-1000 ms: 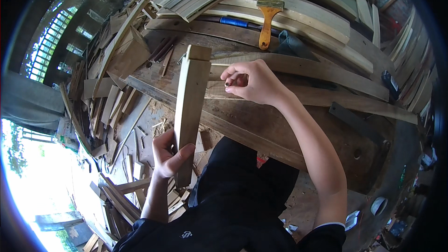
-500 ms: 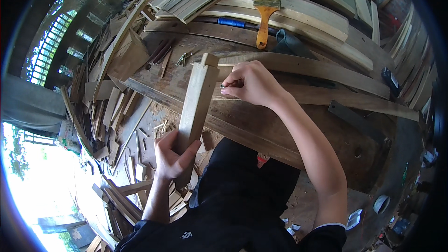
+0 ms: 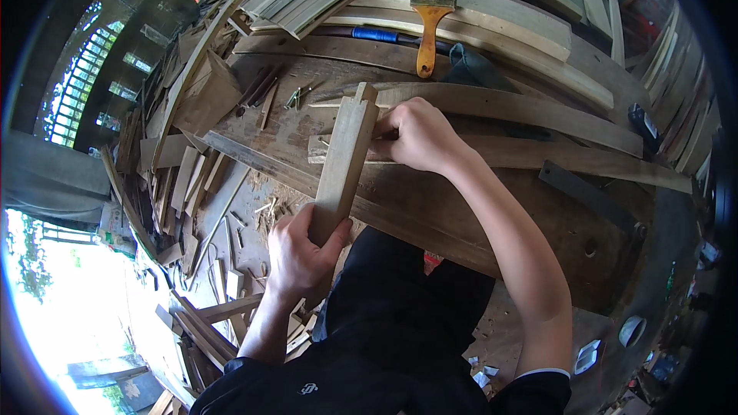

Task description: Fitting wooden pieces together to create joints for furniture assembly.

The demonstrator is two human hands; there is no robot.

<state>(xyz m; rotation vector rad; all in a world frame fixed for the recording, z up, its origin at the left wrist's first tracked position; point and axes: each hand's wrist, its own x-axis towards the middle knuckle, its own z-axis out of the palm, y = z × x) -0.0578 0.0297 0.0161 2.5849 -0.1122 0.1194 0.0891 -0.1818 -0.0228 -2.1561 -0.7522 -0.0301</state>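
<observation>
My left hand (image 3: 301, 252) is wrapped round the lower part of a squared wooden post (image 3: 344, 161). The post tilts up and away over the bench edge, with a stepped tenon at its top end. Beside the post's upper right side, my right hand (image 3: 421, 137) is closed in a pinch. Its fingertips are partly hidden, and what they hold cannot be made out. Behind the post lie two curved wooden pieces (image 3: 523, 111) on the workbench (image 3: 492, 211). Several loose screws (image 3: 294, 97) rest on the bench further left.
A wide paintbrush (image 3: 432, 23) with a wooden handle lies across stacked boards (image 3: 500, 19) at the back. A flat dark metal blade (image 3: 580, 188) sits on the bench to the right. Wood offcuts (image 3: 184, 177) are heaped at left, with shavings on the floor.
The post has shifted right with my left hand, closer to my right hand. A small metallic piece seen at my right fingertips is now out of sight.
</observation>
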